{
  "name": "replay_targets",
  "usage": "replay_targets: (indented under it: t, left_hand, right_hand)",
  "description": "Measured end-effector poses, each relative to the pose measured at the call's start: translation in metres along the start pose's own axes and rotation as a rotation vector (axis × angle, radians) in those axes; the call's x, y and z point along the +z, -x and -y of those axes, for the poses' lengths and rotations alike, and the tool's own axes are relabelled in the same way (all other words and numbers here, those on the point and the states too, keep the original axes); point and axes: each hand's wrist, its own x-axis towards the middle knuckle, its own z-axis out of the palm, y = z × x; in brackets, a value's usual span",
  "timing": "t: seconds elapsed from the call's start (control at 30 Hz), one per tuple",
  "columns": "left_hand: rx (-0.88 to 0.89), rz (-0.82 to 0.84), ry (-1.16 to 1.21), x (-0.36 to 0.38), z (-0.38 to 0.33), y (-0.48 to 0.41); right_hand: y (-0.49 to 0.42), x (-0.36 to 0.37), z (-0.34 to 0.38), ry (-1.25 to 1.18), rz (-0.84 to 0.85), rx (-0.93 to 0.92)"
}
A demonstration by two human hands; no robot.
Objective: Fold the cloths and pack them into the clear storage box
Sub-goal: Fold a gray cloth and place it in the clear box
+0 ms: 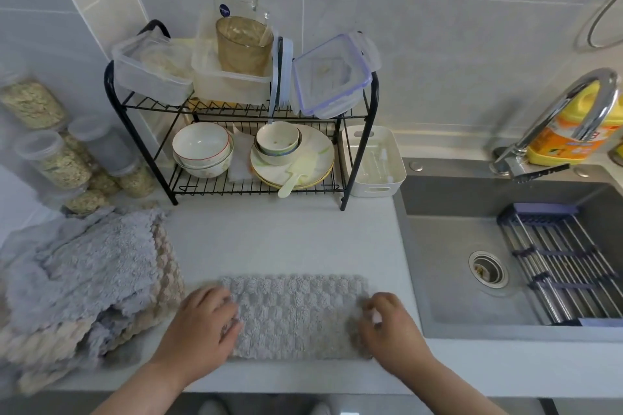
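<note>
A grey checkered cloth (296,313) lies folded into a flat rectangle on the white counter near the front edge. My left hand (202,330) pinches its left edge with curled fingers. My right hand (387,327) grips its right edge, fingers curled round the fabric. A heap of loose cloths (81,283), grey fluffy ones on top and beige checkered ones beneath, sits at the left of the counter. Clear plastic boxes (155,74) stand on top of the black wire rack; one with a blue-clipped lid (333,77) leans at its right end.
The black wire rack (236,145) at the back holds bowls and plates. Jars of grain (54,158) stand at far left. A white tray (374,162) sits beside the rack. The grey sink (472,246) with a metal drying rack and a tap (573,111) lies to the right.
</note>
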Motion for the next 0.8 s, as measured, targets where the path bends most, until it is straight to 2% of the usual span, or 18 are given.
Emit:
replay_targets:
  t: [0.07,0.1,0.17,0.2,0.33,0.53,0.63,0.8]
  left_hand:
    - [0.016,0.07,0.02,0.0,-0.013,-0.021]
    - [-0.003,0.177,0.032,0.004,-0.018,-0.03]
    - [-0.063,0.365,-0.011,0.012,-0.029,-0.045]
    - [-0.075,0.389,-0.047,0.017,-0.033,-0.05]
    - [-0.103,0.372,-0.106,0.026,-0.032,-0.07]
    - [-0.09,0.375,-0.167,0.021,-0.032,-0.127]
    - [-0.018,0.338,-0.129,0.027,-0.055,-0.134]
    - [-0.032,0.38,-0.103,0.043,-0.064,-0.135]
  right_hand:
    - [-0.014,0.0,0.009,-0.158,-0.041,0.331]
    - [-0.022,-0.002,0.013,-0.28,-0.025,0.455]
    - [-0.034,-0.008,0.023,-0.472,0.013,0.621]
    - [-0.04,-0.009,0.026,-0.463,0.033,0.66]
    - [-0.058,-0.013,0.034,-0.403,0.104,0.672]
    - [-0.096,-0.02,0.037,-0.406,-0.086,0.541]
    - [-0.103,-0.023,0.036,-0.426,-0.097,0.557]
    - [-0.104,-0.028,0.03,-0.514,-0.118,0.57]
